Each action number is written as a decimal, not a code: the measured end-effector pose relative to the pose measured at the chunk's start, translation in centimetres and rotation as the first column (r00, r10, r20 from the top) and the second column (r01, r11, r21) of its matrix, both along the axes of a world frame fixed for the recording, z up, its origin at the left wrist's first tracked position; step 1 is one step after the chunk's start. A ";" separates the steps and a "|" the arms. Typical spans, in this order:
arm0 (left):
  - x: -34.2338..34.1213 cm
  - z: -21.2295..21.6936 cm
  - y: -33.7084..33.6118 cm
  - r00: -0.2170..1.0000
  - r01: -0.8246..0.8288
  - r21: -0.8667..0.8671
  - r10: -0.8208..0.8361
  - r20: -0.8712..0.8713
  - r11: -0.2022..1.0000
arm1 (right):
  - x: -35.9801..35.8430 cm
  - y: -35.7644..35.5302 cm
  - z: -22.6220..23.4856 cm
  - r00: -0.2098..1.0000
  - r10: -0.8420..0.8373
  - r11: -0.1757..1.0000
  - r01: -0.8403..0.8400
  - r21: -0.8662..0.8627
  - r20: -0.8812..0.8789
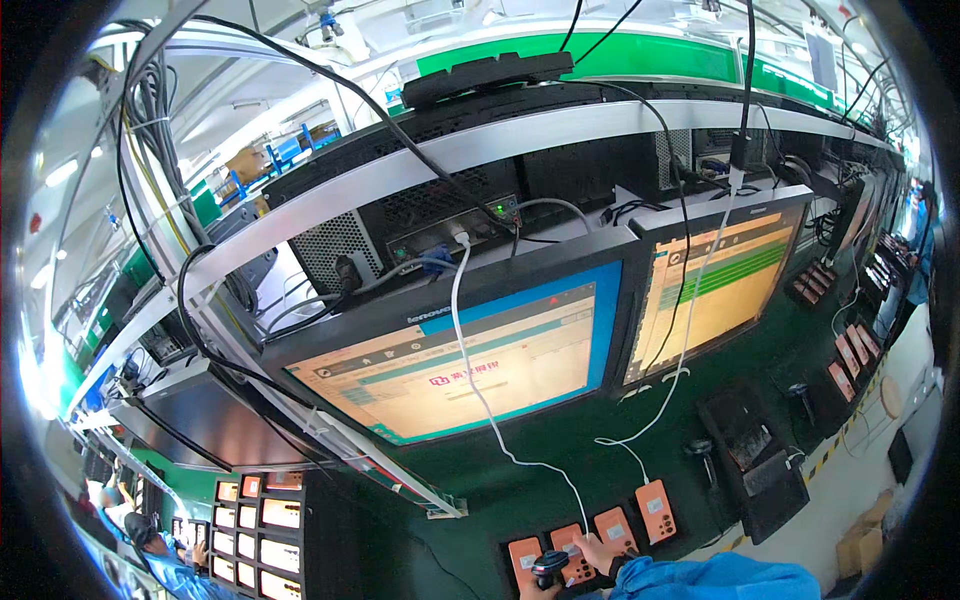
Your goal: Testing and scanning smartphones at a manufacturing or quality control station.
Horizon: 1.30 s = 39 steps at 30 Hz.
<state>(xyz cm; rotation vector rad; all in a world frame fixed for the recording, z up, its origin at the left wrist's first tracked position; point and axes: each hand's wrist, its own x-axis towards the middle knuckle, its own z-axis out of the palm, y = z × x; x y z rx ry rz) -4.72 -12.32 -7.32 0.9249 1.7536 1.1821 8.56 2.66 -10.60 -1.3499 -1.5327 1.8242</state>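
Note:
Several orange-backed phones lie in a row on the dark green bench at the bottom. My right hand (pixel 599 554), in a blue sleeve, reaches over the second phone (pixel 577 571); its fingers are closed at that phone's top end, around the end of a white cable (pixel 555 468). At the lower edge my left hand (pixel 540 592) is closed beneath a black handheld scanner (pixel 549 566), mostly cut off. The scanner's head covers part of the first phone (pixel 525 556). Right of my hands lie a third phone (pixel 614 528) and a fourth phone (pixel 656 512), which has another white cable plugged in.
Two monitors (pixel 470 385) stand behind the phones, below a metal rail (pixel 440 165) with computers and hanging cables. A compartment rack of phones (pixel 258 535) is at left. Black trays (pixel 745 440) and another scanner (pixel 702 455) sit at right. Co-workers (pixel 150 535) appear farther off.

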 end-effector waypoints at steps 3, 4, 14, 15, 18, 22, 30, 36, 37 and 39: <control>-3.2 -8.1 -2.4 1.000 -0.013 0.043 0.013 0.004 0.999 | -1.4 -0.1 -1.6 0.993 0.013 0.998 -0.021 -0.063 -0.117; -3.8 -5.5 -2.0 0.998 0.060 -0.073 -0.060 0.001 0.996 | -1.9 -0.3 -1.3 0.995 -0.027 0.999 0.023 -0.041 -0.097; -15.1 -9.1 -2.8 0.785 -0.470 -0.114 0.355 -0.507 0.875 | -1.7 -1.7 0.7 0.945 -0.032 0.869 -0.135 0.477 0.327; -13.8 -5.3 -1.6 0.789 -0.469 -0.117 0.355 -0.501 0.876 | -1.4 -1.4 2.3 0.971 0.085 0.953 -0.145 0.267 0.226; -8.6 5.3 1.3 0.567 -0.518 0.058 0.393 -0.724 0.854 | -0.2 -1.2 0.6 0.975 0.004 0.948 -0.075 0.309 0.222; -3.3 3.0 4.3 0.909 -0.047 0.209 0.129 -0.396 0.977 | 1.0 -1.2 7.2 0.996 -0.013 0.969 -0.008 0.245 0.086; 0.2 3.8 4.9 0.993 0.121 0.051 -0.121 -0.009 0.991 | 1.4 0.3 11.3 0.979 0.196 0.928 -0.167 0.332 -0.055; 0.6 4.9 4.7 0.988 0.152 0.086 -0.148 -0.048 0.985 | 1.3 0.2 12.1 0.977 0.207 0.946 -0.188 0.265 -0.046; 0.7 4.9 4.5 0.989 0.147 0.084 -0.144 -0.047 0.986 | 1.4 0.1 12.4 0.976 0.212 0.945 -0.192 0.263 -0.047; 0.8 4.8 4.2 0.985 0.163 0.049 -0.159 -0.074 0.985 | 1.5 0.1 12.9 0.957 0.288 0.912 -0.282 0.299 0.023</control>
